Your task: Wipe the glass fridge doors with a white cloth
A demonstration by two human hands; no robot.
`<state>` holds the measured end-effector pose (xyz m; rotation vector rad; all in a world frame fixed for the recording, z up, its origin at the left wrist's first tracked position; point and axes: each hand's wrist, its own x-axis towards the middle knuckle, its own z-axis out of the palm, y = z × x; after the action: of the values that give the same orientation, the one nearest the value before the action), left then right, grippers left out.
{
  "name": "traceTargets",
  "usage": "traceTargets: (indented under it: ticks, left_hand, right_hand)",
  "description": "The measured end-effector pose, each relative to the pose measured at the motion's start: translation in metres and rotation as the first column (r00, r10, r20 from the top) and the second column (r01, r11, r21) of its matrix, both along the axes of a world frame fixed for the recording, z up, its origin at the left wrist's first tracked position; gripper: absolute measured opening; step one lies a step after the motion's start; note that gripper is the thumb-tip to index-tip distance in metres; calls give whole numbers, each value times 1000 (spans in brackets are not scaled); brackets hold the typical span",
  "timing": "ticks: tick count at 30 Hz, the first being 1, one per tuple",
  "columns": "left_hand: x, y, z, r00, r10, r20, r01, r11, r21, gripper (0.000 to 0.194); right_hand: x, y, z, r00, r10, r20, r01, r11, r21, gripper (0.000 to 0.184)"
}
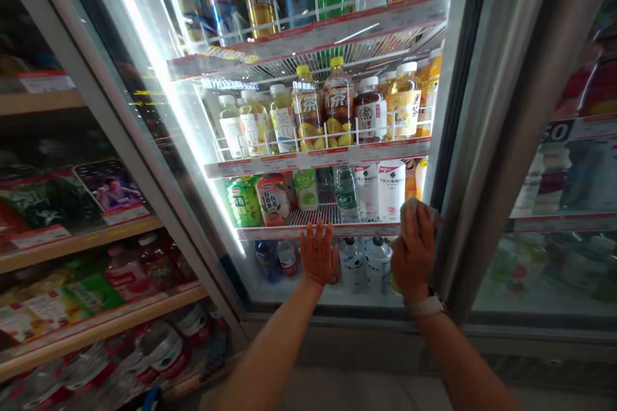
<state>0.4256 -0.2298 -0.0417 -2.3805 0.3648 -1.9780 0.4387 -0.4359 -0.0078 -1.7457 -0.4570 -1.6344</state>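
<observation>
Being held under the partly curled right hand [413,250], a pale cloth [430,210] is pressed, it seems, against the glass door [357,316]. It can be judged light, soft and best gripped as a flat pad. To its left, the left hand [318,255] is spread wide, with nothing held, apparently laid on the glass, which is probably stiff and slippery.
</observation>
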Motion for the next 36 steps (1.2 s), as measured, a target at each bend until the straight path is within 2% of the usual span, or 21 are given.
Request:
traceTargets:
  ticks: [2, 5, 8, 10, 13, 15, 18, 20, 22, 23, 26, 28, 30, 32, 34, 36]
  left_hand:
    - [-2, -1, 1, 1000, 0, 1, 0, 1000, 8, 63]
    - [-12, 4, 5, 998, -20, -67, 24, 999, 49, 63]
    - [-30, 23, 15, 980, -74, -187, 102, 985, 143, 63]
    - [-40, 45, 25, 975, -87, -207, 121, 980, 160, 65]
    - [-43, 80, 40, 989, -5, -146, 16, 997, 72, 67]
    - [-37, 96, 45, 990, 52, -128, -46, 998, 49, 68]
    - [-24, 102, 40, 994, 84, -71, -82, 996, 27, 67]
    - [-16, 98, 33, 995, 103, -16, -103, 994, -33, 66]
    - [-13, 92, 26, 994, 110, 11, -109, 992, -68, 66]
    - [-12, 91, 24, 994, 105, 16, -104, 992, -70, 65]
    - [-12, 90, 23, 997, 78, 18, -76, 994, -75, 65]
    - [-13, 91, 22, 997, 75, 16, -73, 994, -82, 64]
    - [-13, 92, 20, 996, 90, 13, -89, 993, -82, 64]
    - [-13, 92, 17, 993, 118, -4, -118, 989, -84, 65]
    - [-13, 91, 14, 990, 136, -38, -139, 986, -90, 65]
    - [-14, 91, 11, 988, 135, -71, -141, 985, -99, 65]
  right_hand:
    - [-2, 16, -2, 999, 40, -1, -40, 998, -41, 59]
    - [-8, 39, -16, 993, 119, 13, -114, 974, -196, 64]
    - [-13, 55, -35, 983, 183, -28, -182, 918, -353, 65]
    - [-16, 60, -48, 970, 231, -74, -240, 866, -438, 62]
    - [-18, 67, -66, 946, 301, -121, -316, 768, -557, 58]
    - [-18, 72, -74, 937, 322, -135, -335, 716, -613, 56]
    - [-17, 76, -76, 932, 334, -139, -336, 657, -675, 55]
    - [-16, 75, -67, 933, 341, -113, -317, 631, -708, 51]
    - [-15, 72, -50, 947, 312, -77, -272, 651, -708, 48]
    - [-14, 70, -38, 958, 280, -53, -240, 692, -680, 48]
    - [-11, 66, 3, 988, 153, 4, -134, 875, -465, 54]
    - [-10, 67, 28, 996, 92, 19, -84, 959, -270, 57]
    - [-9, 73, 46, 997, 82, 14, -78, 983, -168, 57]
    - [-10, 83, 50, 994, 112, 12, -108, 978, -176, 58]
    - [-12, 96, 42, 987, 160, 11, -152, 954, -257, 60]
    - [-15, 107, 23, 979, 202, -4, -189, 906, -378, 61]
